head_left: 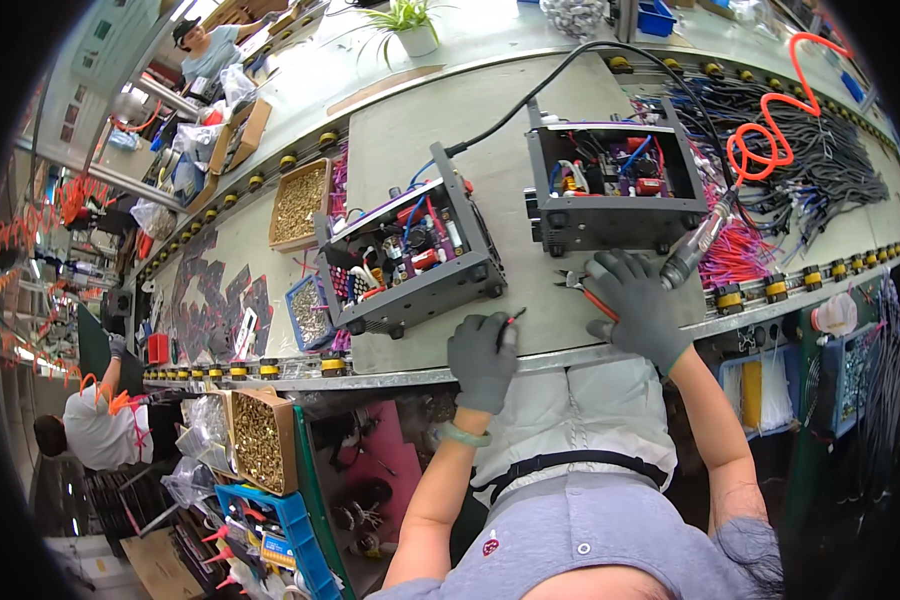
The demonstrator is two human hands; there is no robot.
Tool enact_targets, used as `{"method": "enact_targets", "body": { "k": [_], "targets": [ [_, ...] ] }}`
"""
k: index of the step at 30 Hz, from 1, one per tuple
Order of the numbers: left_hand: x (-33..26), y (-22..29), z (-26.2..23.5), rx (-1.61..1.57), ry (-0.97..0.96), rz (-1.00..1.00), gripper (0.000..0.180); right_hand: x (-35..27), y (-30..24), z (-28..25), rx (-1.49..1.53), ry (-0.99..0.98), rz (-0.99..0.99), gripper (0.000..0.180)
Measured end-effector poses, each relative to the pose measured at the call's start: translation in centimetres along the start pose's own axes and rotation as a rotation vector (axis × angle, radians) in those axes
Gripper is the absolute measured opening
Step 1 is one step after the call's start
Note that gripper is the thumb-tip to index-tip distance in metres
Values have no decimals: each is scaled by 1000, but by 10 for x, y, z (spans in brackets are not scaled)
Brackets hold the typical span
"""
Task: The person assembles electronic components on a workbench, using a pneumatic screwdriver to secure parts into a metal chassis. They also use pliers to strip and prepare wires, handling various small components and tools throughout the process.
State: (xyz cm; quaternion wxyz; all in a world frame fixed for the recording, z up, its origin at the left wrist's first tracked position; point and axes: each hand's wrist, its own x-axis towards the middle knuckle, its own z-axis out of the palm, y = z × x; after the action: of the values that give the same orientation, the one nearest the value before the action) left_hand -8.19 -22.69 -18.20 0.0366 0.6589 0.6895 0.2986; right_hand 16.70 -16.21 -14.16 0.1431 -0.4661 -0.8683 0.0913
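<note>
My right hand [642,308], in a grey glove, is closed around the red handles of a pair of cutting pliers [576,281], whose jaws point left over the worktop. Grey-gloved as well, my left hand [482,362] pinches a small thin dark piece with a red tip [515,316]; its kind is too small to tell. Just beyond that hand stands an open dark metal case [435,290] packed with circuit parts and coloured wires. A second such case [620,220] sits farther right, past my right hand. Beside that hand lies a power screwdriver [695,250].
An orange coiled hose [770,135] hangs at the right, near bundles of black cables [830,170] and pink wires [738,255]. Left of the cases are boxes of brass-coloured parts [300,203] and silver screws [310,315]. Roller rails [270,369] border the worktop. Other people work at left.
</note>
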Motion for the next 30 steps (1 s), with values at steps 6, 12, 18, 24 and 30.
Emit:
{"method": "enact_targets", "body": {
  "k": [6, 12, 18, 24, 30],
  "targets": [
    [-11, -11, -5, -77, 77, -21, 42, 17, -26, -31, -182, -187, 106, 80],
    [-46, -40, -82, -116, 234, -150, 39, 1, 28, -10, -196, -88, -53, 80],
    [-130, -129, -97, -446, 458, -845, 30, 11, 30, -12, 45, -170, -93, 73],
    [-176, -254, -73, -980, 775, -1349, 23, -1, 68, 13, 755, -321, 453, 53],
    [-109, -279, -70, -941, 962, -1270, 30, -1, -40, -28, 1430, -210, 994, 59]
  ]
}}
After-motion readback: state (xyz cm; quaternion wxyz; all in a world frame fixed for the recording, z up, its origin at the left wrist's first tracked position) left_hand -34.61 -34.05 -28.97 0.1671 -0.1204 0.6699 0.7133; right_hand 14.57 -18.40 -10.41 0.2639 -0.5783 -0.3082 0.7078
